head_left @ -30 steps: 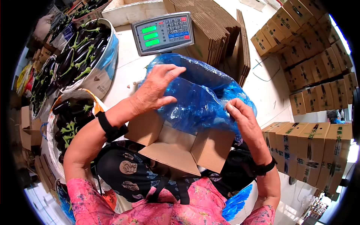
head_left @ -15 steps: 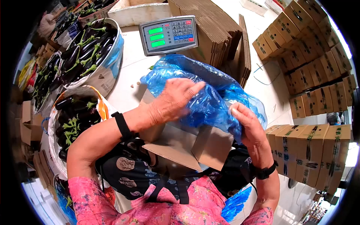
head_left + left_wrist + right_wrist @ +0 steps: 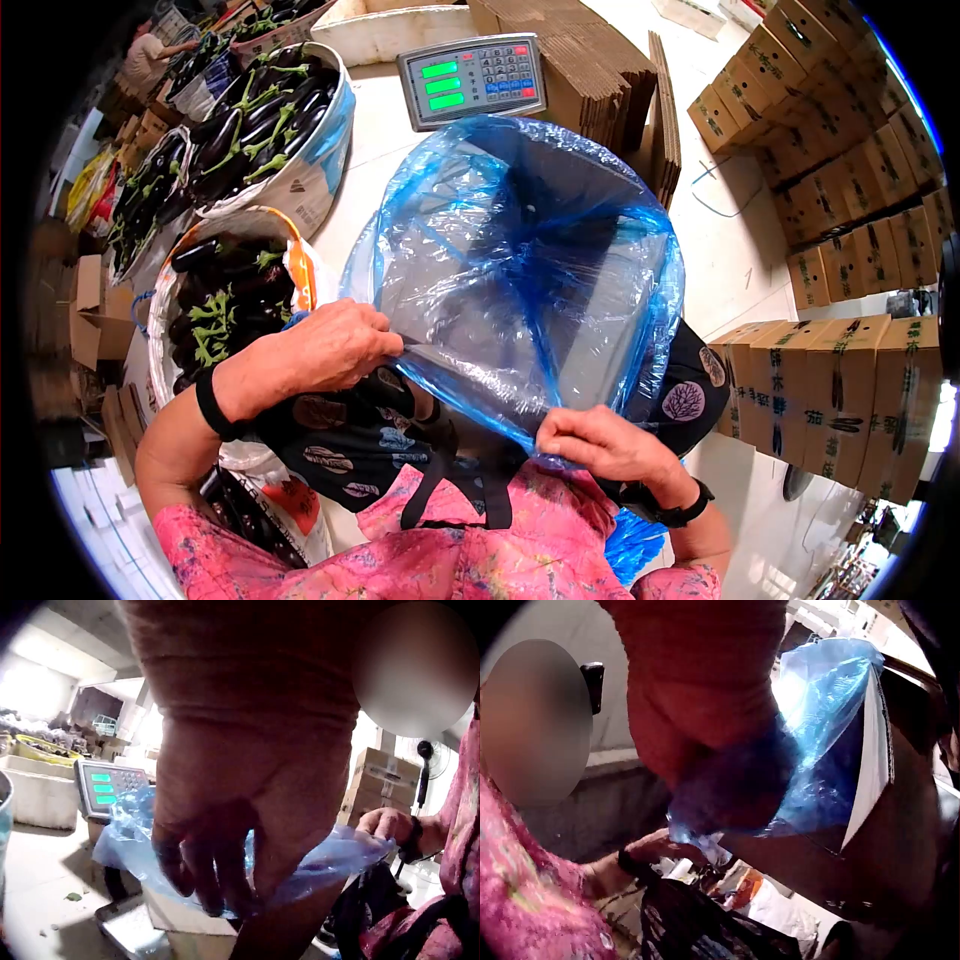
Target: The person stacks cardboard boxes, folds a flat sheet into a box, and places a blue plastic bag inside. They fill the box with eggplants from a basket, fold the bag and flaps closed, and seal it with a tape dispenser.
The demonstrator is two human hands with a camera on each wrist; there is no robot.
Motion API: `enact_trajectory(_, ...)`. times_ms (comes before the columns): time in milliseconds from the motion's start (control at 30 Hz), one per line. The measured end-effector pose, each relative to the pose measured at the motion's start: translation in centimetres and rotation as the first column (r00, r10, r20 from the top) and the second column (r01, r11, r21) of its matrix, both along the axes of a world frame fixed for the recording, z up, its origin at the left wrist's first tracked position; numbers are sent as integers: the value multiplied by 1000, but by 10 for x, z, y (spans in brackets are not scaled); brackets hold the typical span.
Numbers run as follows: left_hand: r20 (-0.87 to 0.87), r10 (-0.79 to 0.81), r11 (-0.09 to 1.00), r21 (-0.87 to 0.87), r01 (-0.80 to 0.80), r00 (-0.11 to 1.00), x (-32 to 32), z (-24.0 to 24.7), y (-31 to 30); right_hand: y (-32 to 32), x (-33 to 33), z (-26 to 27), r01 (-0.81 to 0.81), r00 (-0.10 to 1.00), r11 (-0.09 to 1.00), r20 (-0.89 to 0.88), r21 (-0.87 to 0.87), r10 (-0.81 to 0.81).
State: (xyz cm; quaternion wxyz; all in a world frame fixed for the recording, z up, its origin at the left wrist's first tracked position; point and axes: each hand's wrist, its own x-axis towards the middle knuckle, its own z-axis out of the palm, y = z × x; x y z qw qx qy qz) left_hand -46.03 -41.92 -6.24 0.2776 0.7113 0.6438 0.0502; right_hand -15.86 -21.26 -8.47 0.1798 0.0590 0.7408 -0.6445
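A thin blue plastic bag (image 3: 520,270) is spread wide at its mouth over a cardboard box (image 3: 871,761), which shows dimly through the film in the head view. My left hand (image 3: 318,350) pinches the bag's rim at the near left corner. At the near edge, close to the pink shirt, my right hand (image 3: 605,445) grips the rim between thumb and curled fingers. The film stretches taut between both hands. In the left wrist view the left fingers (image 3: 217,877) point down over the film, their tips in shadow.
Beyond the bag stands a scale display (image 3: 472,80), beside stacked flat cardboard (image 3: 590,80). Sacks of eggplants (image 3: 265,125) line the left, with another sack (image 3: 225,300) near the left arm. Packed cartons (image 3: 810,400) are piled on the right. A person (image 3: 150,55) is at the far left.
The bunched bag has been opened out and pulled toward the body over the box. Both hands have moved down and nearer; the left hand has also shifted left and now holds the rim.
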Motion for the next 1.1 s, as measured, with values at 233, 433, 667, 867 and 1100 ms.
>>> enact_trajectory(233,189,190,851,-521,-66,963,-31,-16,0,-35,37,-89,-79,997,780,37,621,71)
enact_trajectory(433,296,691,669,-609,-427,660,-83,-45,14,-34,67,-118,156,985,773,-154,614,-77)
enact_trajectory(667,276,723,674,-483,-559,634,-94,-53,28,-37,49,-76,-3,1000,874,-13,486,11)
enact_trajectory(867,443,745,666,-527,-527,499,-101,-63,42,-11,48,10,591,788,768,28,247,-615)
enact_trajectory(1100,525,703,706,-597,-381,480,-87,-102,42,46,13,-64,621,752,365,-394,694,-529)
